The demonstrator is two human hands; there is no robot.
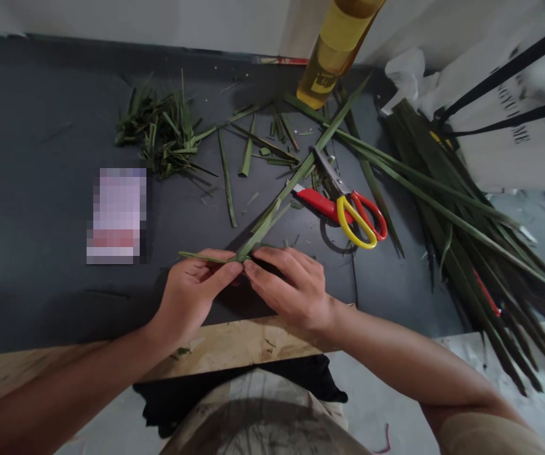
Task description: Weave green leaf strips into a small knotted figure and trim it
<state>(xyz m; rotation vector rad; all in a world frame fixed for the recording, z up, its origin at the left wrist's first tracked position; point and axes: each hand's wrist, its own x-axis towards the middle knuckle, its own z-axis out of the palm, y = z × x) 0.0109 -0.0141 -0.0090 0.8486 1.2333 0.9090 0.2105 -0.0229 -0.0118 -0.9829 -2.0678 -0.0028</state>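
The fingers of the left hand point(191, 296) and the right hand point(291, 283) meet tip to tip, pinching the near end of a long, flat green leaf strip point(267, 227) close above the front of the dark grey counter point(30, 202). A short, narrow green end pokes out past the left hand (whether it is the same strip, I cannot tell). The strip slants away to the right, its far part passing beside steel scissors with one yellow and one red handle point(344, 191), which lie partly over a red-handled cutter point(314, 201). Beyond are loose green leaf scraps point(278, 151), a tangled green leaf pile point(171, 133), a tall bottle of amber liquid point(336, 54) and, rightward, long dark green leaves point(462, 243).
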